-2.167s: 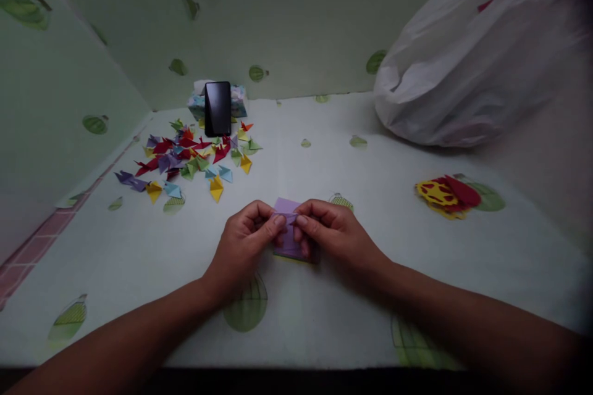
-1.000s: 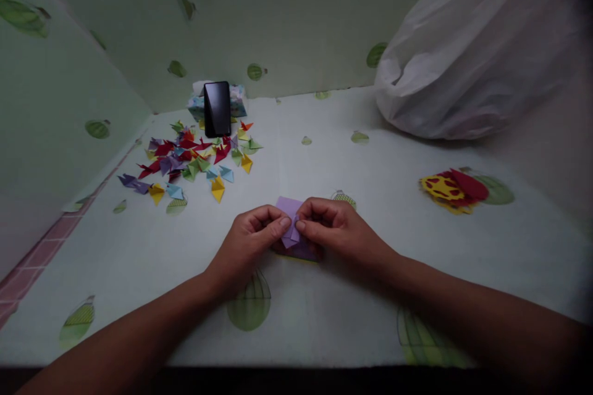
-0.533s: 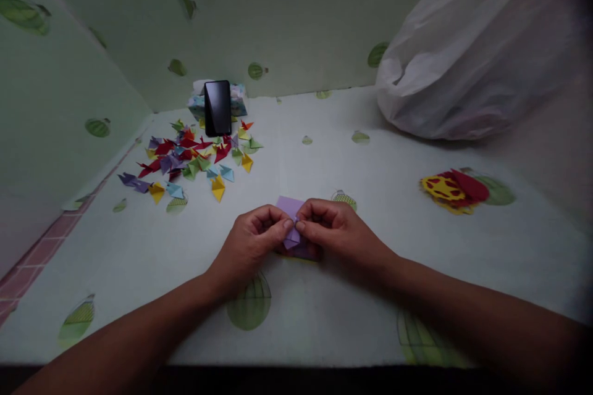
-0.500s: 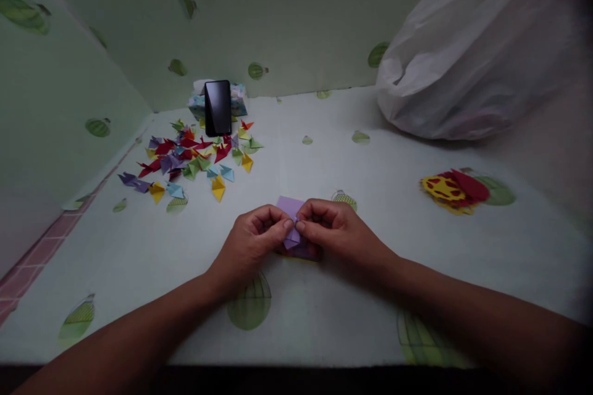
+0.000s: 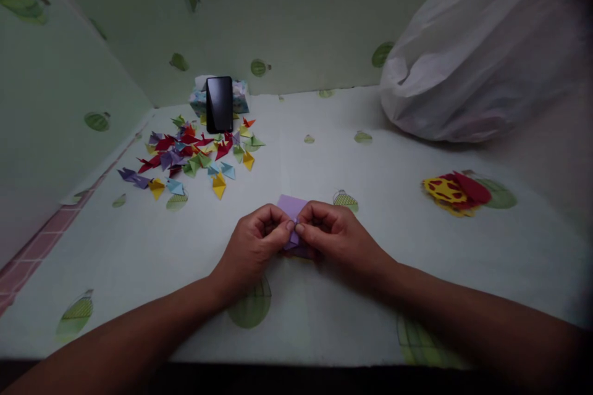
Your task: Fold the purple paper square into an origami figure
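Both hands meet at the front middle of the table over a small piece of purple origami paper (image 5: 290, 205). My left hand (image 5: 259, 233) pinches it from the left, thumb against forefinger. From the right, my right hand (image 5: 334, 227) pinches the same paper, its thumb tip almost touching the left one. The folded part between the fingertips is mostly hidden. Beneath it, a darker layer with a yellowish lower edge shows partly between the hands; I cannot make out what it is.
Many-coloured folded paper cranes (image 5: 192, 154) lie heaped at the left. Behind them a black phone (image 5: 219, 105) leans on a tissue box (image 5: 241, 95). A white plastic bag (image 5: 445, 80) stands at the back right, with red and yellow cut-out pieces (image 5: 447, 190) in front of it.
Both hands stay pinched on the purple paper, with only slight finger movement. The lower part of the paper is a little more covered. The whole view has shifted slightly.
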Demonstrator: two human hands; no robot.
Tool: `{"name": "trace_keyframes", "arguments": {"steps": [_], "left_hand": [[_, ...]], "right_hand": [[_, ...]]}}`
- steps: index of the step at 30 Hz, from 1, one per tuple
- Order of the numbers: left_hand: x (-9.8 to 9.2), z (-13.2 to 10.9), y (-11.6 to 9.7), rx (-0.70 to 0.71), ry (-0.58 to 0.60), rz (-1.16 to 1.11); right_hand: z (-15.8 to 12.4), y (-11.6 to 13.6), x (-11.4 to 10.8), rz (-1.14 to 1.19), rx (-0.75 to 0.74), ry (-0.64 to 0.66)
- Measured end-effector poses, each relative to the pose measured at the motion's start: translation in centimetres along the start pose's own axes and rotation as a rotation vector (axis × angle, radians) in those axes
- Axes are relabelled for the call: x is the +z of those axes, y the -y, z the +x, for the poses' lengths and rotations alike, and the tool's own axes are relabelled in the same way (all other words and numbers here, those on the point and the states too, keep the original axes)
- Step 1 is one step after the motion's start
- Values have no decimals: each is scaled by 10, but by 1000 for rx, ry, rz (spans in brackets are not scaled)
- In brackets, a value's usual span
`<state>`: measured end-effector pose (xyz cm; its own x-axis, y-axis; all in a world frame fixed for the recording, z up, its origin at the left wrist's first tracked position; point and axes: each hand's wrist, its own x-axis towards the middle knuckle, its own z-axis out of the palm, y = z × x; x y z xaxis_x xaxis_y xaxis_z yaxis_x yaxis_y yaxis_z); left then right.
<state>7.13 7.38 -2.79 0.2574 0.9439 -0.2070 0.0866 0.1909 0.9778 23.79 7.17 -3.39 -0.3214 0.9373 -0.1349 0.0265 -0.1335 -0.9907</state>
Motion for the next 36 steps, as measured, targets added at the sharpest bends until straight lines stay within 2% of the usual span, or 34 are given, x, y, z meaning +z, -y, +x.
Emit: {"name": "trace_keyframes", "arguments": {"steps": [6, 12, 18, 26, 30, 36], "left_hand": [[0, -1, 1, 23, -8, 48], [-1, 0, 0, 57, 10, 108], [0, -3, 4, 34, 106, 51], [-4, -1, 3, 87, 129, 129], [-8, 1, 2, 46, 176, 98], [-9, 1, 0, -38, 174, -1]], "right_hand": [[-1, -2, 0, -72, -61, -9], [0, -3, -2, -22, -24, 40], [-1, -3, -1, -58, -59, 0], [1, 0, -7, 23, -2, 108], [0, 2, -7, -19, -13, 58], [-1, 3, -7, -57, -50, -17]]}}
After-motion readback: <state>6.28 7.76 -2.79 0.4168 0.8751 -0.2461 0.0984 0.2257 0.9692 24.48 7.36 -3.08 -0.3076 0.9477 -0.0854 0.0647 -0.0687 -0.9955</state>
